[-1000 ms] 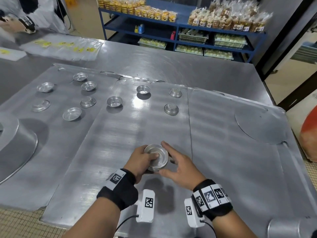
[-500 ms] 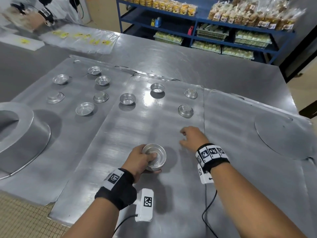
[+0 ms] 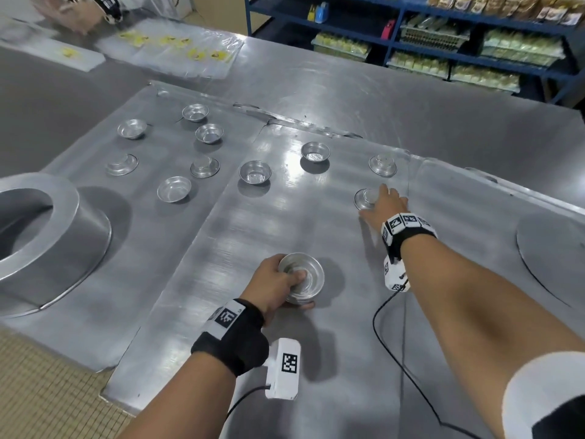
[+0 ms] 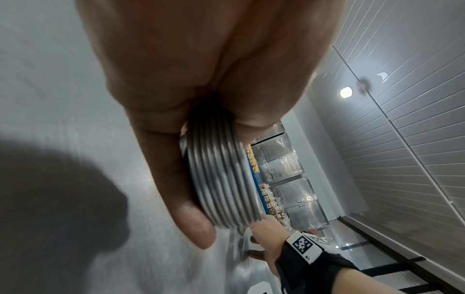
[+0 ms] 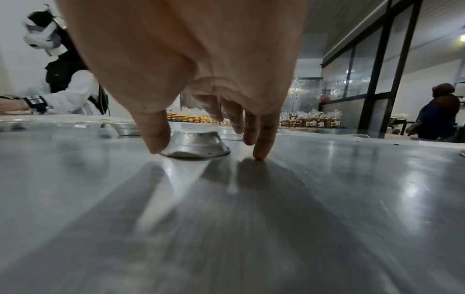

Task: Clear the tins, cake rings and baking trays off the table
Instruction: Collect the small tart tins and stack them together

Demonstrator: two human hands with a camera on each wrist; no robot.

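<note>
My left hand (image 3: 280, 282) grips a stack of nested small tins (image 3: 301, 277) just above the baking tray (image 3: 196, 327), thumb inside the top tin. The left wrist view shows the stack's ribbed side (image 4: 221, 179) between thumb and fingers (image 4: 173, 179). My right hand (image 3: 384, 204) is stretched out over an upside-down tin (image 3: 364, 198). In the right wrist view its fingers hang spread around that tin (image 5: 196, 143): the thumb (image 5: 157, 135) is at its left rim and a fingertip (image 5: 260, 147) touches the tray to its right. Several more tins lie beyond, upright (image 3: 255, 172) or upturned (image 3: 382, 164).
A large round cake pan (image 3: 47, 236) stands at the left edge. A flat round disc (image 3: 550, 245) lies at the right. Another person's hand (image 3: 79, 11) works over plastic sheets at the far left. Blue shelves (image 3: 443, 42) with packed goods stand behind the table.
My right hand has let go of the stack and moved forward and to the right, down over the upturned tin. The left hand still holds the stack in place.
</note>
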